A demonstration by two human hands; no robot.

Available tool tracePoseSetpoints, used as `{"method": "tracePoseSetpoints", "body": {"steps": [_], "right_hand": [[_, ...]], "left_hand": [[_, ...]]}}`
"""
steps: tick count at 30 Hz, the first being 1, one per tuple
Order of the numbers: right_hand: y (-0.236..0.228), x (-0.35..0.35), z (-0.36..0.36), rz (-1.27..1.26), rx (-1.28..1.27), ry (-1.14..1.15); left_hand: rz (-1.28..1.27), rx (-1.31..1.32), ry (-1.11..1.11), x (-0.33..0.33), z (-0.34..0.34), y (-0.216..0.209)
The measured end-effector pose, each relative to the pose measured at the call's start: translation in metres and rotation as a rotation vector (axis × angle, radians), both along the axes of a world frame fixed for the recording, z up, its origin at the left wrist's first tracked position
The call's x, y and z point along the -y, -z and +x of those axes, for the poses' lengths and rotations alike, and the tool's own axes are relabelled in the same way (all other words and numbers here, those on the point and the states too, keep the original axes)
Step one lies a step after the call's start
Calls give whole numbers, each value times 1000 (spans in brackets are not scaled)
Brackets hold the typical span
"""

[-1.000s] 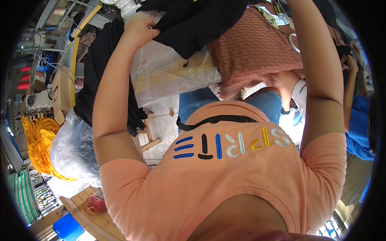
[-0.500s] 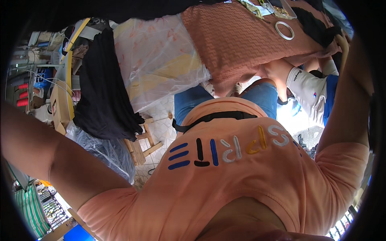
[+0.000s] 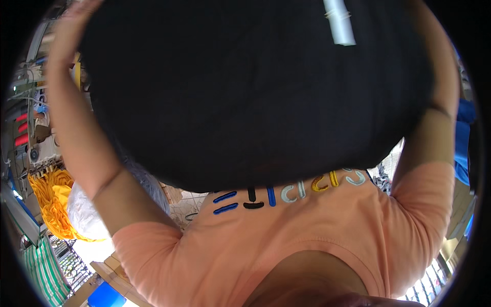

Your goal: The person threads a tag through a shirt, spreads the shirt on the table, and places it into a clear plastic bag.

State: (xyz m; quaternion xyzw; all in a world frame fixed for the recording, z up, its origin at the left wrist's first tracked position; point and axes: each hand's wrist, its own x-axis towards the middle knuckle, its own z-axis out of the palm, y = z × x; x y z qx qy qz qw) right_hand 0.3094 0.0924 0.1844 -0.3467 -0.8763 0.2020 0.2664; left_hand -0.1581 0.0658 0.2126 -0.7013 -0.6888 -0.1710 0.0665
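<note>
Black cloth (image 3: 255, 107) blocks the space between both forearms (image 3: 76, 117); free room lies below it, before the shirt (image 3: 286, 230)

A round-necked, short-sleeved peach shirt (image 3: 286, 227) bears multicoloured raised lettering (image 3: 272, 196).

Yellow cloth (image 3: 53, 202) beside a clear plastic bag (image 3: 88, 212), red spools (image 3: 22, 139), green-striped fabric (image 3: 46, 268)

on the chest of the peach shirt (image 3: 302, 233), at the lower centre, we see a row of large raised letters (image 3: 300, 190), upside down in the frame, running blue, black, blue, white, yellow, white from left to right. the black cloth (image 3: 245, 102) hides part of them. at the far left we spot white characters on something blue (image 3: 40, 100), too small for us to read.
</note>
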Motion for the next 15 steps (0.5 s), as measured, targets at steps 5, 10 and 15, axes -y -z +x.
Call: {"method": "tracePoseSetpoints", "body": {"steps": [5, 10, 15], "right_hand": [[129, -96, -16, -563, -15, 161], [197, -112, -53, -352, 101, 230], [203, -130, -16, -493, 73, 253]], "left_hand": [[-409, 778, -24, -47, -6, 210], [-414, 937, -32, -48, -35, 300], [-229, 802, -107, -40, 16, 298]]}}
